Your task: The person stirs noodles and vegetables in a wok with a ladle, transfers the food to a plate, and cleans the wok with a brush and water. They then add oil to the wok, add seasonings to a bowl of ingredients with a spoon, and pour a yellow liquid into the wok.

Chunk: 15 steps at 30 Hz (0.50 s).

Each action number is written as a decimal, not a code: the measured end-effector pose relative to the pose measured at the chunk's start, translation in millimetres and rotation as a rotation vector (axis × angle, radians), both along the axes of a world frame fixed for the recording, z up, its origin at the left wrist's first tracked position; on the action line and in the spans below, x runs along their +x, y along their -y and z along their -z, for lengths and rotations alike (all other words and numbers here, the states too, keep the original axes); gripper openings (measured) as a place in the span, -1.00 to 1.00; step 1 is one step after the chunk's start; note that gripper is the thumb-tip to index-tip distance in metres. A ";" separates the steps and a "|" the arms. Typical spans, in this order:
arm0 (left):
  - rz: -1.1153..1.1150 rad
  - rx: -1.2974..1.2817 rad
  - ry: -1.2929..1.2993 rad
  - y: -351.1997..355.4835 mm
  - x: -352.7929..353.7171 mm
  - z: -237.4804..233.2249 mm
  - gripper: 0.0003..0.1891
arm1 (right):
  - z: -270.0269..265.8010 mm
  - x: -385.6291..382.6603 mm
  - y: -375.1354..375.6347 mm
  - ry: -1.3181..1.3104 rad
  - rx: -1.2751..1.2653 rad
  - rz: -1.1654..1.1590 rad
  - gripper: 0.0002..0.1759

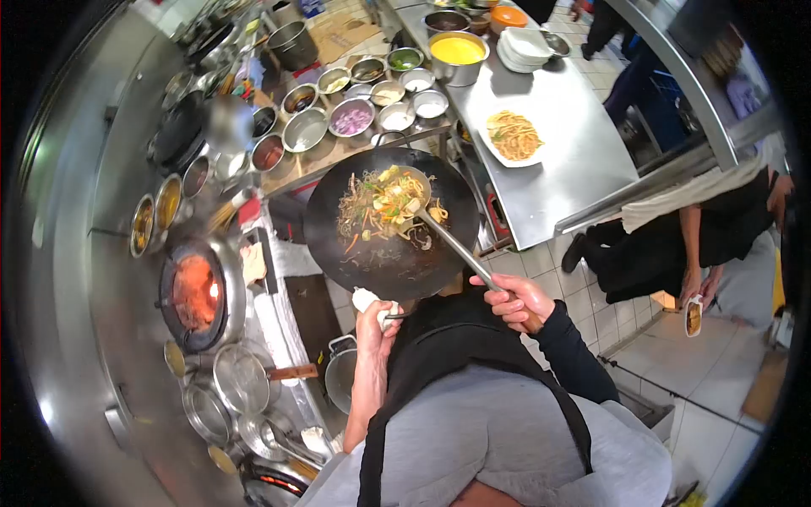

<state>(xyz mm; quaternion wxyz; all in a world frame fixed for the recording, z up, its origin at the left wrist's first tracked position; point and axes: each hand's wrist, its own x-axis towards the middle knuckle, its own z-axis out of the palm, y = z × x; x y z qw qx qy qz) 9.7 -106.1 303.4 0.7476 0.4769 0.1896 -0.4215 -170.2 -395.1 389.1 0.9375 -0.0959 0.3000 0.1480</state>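
Observation:
My left hand [377, 327] is closed around a white cloth [368, 302] at the near handle of a large black wok [329, 228]. In my right hand [517, 302] is a long-handled ladle [460, 249], gripped near the wooden end of its handle. The ladle's bowl rests in the stir-fried noodles [372, 203], which hold egg, carrot strips and greens. The wok is held in front of my body, off the stove. To its right, a white dish of noodles [514, 137] stands on the steel table [583, 169].
A lit burner [196, 291] glows orange at the left. Ingredient bowls [351, 117] line the shelf beyond the wok. Strainers [242, 378] lie at the lower left. A pot of yellow liquid [459, 51] and stacked white containers [524, 49] are on the table. Another person [659, 253] stands at right holding a small container.

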 end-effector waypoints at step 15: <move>0.164 -0.066 0.063 37.1 25.9 -11.5 -0.79 | -58.0 -37.9 84.1 -0.055 -0.669 0.409 -0.65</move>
